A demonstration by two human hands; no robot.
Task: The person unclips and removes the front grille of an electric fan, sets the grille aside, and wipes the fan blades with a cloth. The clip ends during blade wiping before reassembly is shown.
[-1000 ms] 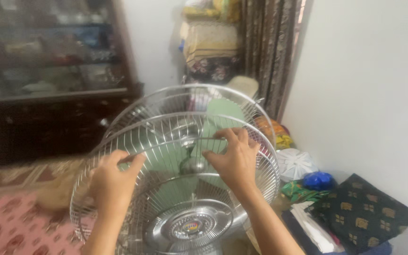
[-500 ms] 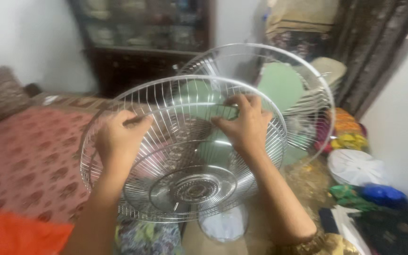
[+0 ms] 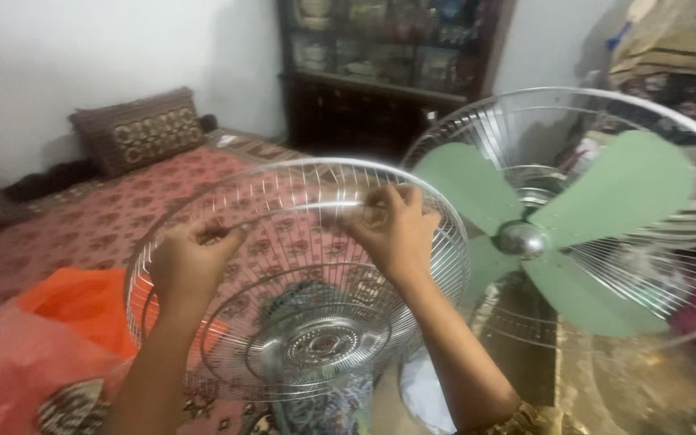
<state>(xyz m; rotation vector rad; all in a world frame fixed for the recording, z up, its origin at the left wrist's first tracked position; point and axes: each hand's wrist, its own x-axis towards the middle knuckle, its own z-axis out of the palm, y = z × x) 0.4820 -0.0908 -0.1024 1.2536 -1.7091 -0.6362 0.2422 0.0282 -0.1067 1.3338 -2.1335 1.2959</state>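
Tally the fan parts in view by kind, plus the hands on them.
Round chrome wire fan guards: 2 (detached front guard, rear guard)
Pale green plastic fan blades: 3
Bare hands gripping the front guard: 2 (left hand, right hand)
Total: 7

Green three-bladed fan with chrome wire rear guard [image 3: 525, 238]: right rim cut off by frame edge; dark glass-fronted cabinet [image 3: 388, 72] behind it blurred, contents indistinct.
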